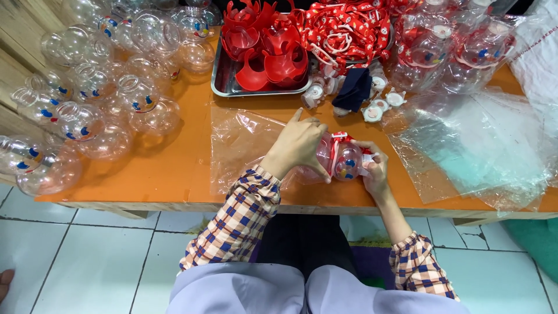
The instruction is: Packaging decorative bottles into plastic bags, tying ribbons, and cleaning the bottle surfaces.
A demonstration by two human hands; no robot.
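A clear round bottle [343, 160] with a red strap lies at the bench's [174, 168] near edge, held between both hands. The left hand [297, 145] closes its grip over the bottle's left side; the right hand [375, 168] pinches its white cap end. A clear plastic bag [238, 142] lies at nine o'clock, a metal tray [224, 81] of red parts at eleven, empty clear bottles [87, 110] farther left.
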